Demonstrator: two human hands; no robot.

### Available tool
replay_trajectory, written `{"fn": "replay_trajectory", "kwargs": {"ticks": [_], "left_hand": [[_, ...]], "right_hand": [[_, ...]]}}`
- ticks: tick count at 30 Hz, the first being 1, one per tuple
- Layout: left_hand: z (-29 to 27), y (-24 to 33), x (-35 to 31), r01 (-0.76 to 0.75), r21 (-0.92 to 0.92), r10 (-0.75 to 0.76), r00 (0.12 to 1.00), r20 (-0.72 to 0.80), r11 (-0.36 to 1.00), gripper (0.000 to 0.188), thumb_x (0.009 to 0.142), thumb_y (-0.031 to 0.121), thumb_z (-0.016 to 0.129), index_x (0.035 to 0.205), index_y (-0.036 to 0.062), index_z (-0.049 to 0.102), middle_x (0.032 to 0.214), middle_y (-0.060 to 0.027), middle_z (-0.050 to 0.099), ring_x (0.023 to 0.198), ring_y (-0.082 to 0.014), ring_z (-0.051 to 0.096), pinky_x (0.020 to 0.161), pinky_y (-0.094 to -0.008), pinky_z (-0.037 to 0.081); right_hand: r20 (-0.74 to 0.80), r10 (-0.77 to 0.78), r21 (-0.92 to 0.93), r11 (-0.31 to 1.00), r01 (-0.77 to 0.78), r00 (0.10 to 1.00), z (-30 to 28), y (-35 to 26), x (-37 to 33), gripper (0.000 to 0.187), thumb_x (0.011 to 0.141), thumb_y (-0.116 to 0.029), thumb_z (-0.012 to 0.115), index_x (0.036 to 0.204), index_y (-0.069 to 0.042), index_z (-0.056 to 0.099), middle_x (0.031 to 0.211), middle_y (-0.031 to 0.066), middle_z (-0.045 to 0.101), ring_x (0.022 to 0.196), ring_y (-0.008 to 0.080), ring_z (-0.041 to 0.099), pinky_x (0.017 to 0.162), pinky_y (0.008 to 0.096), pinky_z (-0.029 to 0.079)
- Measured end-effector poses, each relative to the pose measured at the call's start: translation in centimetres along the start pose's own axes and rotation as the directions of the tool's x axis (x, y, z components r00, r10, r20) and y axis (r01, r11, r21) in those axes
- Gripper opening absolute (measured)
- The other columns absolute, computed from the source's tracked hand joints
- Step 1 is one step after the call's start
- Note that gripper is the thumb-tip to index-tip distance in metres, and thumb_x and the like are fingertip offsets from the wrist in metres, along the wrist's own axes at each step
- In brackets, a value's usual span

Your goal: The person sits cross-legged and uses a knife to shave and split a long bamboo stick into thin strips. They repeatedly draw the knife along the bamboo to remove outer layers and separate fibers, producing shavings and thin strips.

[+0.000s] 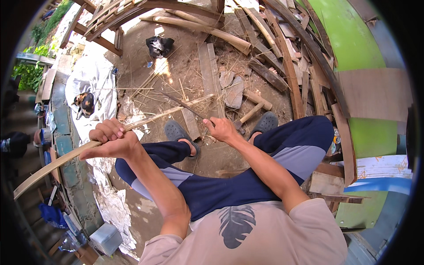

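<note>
We sit on a dirt yard strewn with scrap wood, one long bamboo strip [66,157] held across our lap. Our left hand [110,140] is clenched around it, fingers curled tight over the top and thumb beneath. The strip's long axis runs from about eight o'clock, low at the left, up toward two o'clock, where its thin end [194,102] reaches the ground litter. Our right hand [221,128] sits just past that line at the three o'clock side of the left, fingers folded around a thin dark blade [183,105] that points toward eleven o'clock and meets the strip (whether it bites in, we cannot tell). The left hand is the one on the strip; the right is near it, not touching.

We count two hands, one strip, one blade, two grey sandals [176,131], one dog [85,102] lying on a white sheet [95,79] at ten o'clock, and one black bag [159,45] at twelve.
</note>
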State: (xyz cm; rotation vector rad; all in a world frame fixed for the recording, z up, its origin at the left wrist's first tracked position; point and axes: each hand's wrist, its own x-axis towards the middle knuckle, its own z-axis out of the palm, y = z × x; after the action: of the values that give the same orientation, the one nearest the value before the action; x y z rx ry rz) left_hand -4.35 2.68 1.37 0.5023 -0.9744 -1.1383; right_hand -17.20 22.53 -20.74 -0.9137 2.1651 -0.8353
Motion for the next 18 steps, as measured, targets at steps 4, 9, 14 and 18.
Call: {"fn": "replay_trajectory", "kwargs": {"ticks": [4,9,14,18], "left_hand": [[0.0,0.2,-0.1,0.030,-0.042,-0.030,1.000,0.003,0.999,0.075,0.084,0.088,0.024,0.058,0.0174,0.024,0.047,0.0034,0.021,0.036,-0.0089,0.022,0.035,-0.0218,0.023],[-1.3,0.4,0.4,0.008,-0.019,-0.009,0.997,-0.070,1.000,0.074,0.085,0.087,0.025,0.059,0.0176,0.026,0.048,0.0032,0.022,0.037,-0.0092,0.024,0.035,-0.0226,0.022],[-1.5,2.1,1.7,0.020,0.063,-0.005,0.973,-0.230,0.998,0.072,0.088,0.084,0.029,0.060,0.0178,0.026,0.050,0.0030,0.023,0.039,-0.0098,0.024,0.036,-0.0235,0.023],[-4.3,4.5,3.0,0.059,0.048,-0.038,0.932,-0.360,0.997,0.071,0.087,0.083,0.031,0.059,0.0181,0.028,0.050,0.0036,0.025,0.041,-0.0097,0.026,0.040,-0.0243,0.022]], "right_hand": [[-0.019,0.397,-0.125,0.910,-0.396,0.918,0.3,9.8,1.1,0.070,0.098,-0.055,0.040,0.091,0.008,0.070,0.089,0.0293,0.070,0.088,0.0469,0.068,0.080,0.0535,0.051],[0.099,0.631,0.083,0.765,-0.638,0.770,0.0,9.0,1.4,0.072,0.090,-0.061,0.053,0.096,0.009,0.070,0.092,0.0279,0.071,0.093,0.0423,0.069,0.084,0.0468,0.051],[-0.117,0.387,0.290,0.894,-0.341,0.915,1.5,8.1,4.1,0.039,0.083,-0.039,0.067,0.102,-0.005,0.073,0.090,0.0260,0.070,0.091,0.0418,0.068,0.083,0.0461,0.052],[-0.219,0.269,0.233,0.948,-0.217,0.938,-1.2,3.9,3.8,0.034,0.083,-0.034,0.070,0.099,-0.004,0.071,0.091,0.0247,0.070,0.092,0.0412,0.068,0.081,0.0452,0.052]]}}
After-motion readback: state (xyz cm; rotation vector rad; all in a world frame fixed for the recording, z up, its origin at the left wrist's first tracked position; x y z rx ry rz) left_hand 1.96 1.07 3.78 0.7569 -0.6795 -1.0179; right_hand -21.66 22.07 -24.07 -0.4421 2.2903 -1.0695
